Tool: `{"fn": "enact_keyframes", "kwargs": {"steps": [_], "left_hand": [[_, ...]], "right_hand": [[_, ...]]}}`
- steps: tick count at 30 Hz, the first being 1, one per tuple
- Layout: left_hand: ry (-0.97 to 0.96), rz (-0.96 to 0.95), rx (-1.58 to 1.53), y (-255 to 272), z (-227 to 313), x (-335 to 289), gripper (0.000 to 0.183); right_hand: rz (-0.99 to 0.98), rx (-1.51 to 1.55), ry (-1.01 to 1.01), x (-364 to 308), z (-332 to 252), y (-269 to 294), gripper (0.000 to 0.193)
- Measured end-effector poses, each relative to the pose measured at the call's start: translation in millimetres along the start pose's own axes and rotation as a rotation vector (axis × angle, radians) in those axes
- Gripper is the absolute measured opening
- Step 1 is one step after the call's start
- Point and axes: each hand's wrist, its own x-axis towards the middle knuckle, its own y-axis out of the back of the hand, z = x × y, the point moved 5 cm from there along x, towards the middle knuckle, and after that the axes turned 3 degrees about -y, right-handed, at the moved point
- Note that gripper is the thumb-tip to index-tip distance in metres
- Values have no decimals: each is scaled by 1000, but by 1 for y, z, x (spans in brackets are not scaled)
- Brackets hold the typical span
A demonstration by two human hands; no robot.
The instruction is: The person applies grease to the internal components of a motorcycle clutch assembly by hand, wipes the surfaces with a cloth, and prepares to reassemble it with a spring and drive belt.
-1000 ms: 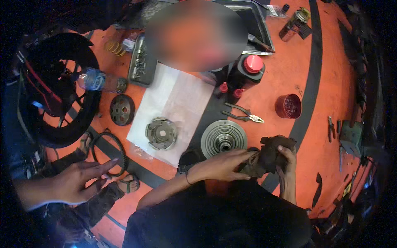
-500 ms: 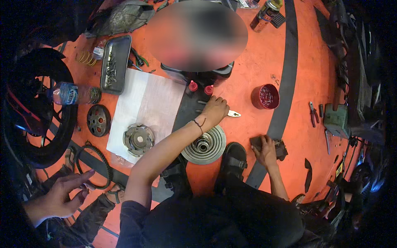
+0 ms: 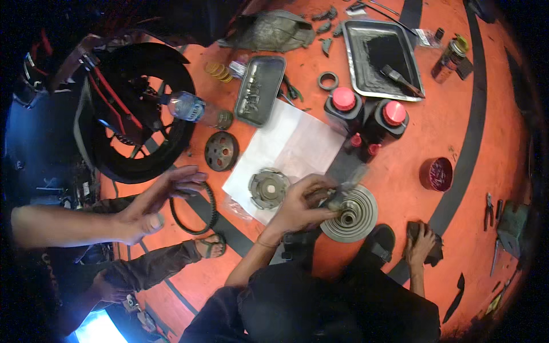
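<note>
Spreading under everything, the orange floor (image 3: 394,177) carries a smooth white sheet (image 3: 297,143). Near it lies 1 round grey disc (image 3: 361,223), of metal, with many concentric steps. The left hand (image 3: 306,200) was beyond this disc 0.5 s ago; now it has come back to the disc's left edge, with fingers curled closed on a blurred grey thing (image 3: 351,180), whose kind I cannot tell. The right hand (image 3: 422,244) stays at the dark, uneven block (image 3: 436,250) on the floor; its bent fingers cover one part, but I cannot tell if they grip.
</note>
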Motion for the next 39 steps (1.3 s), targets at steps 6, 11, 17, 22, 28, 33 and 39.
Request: {"fn": "enact_keyframes", "kwargs": {"steps": [6,11,17,22,28,33,39], "left_hand": [[-377,414,-531,97,5,-135,57],[-548,557,-698,118,22,-163,54],[-762,506,-869,143,74,-176,52],[-796,406,-959,161,102,-165,50],[52,737,-441,129,-39,-113,36],[316,531,-112,72,-80,-79,22],[325,425,17,60,-87,-62,24]], "right_hand": [[48,22,-28,10,-11,19,65],[42,61,-19,20,1,15,51],[-88,527,-51,60,-17,40,33],[-391,247,257,90,-92,57,31],[-171,88,584,118,-143,93,19],[-148,278,236,121,-102,117,20],[-144,412,-313,69,-21,89,45]]}}
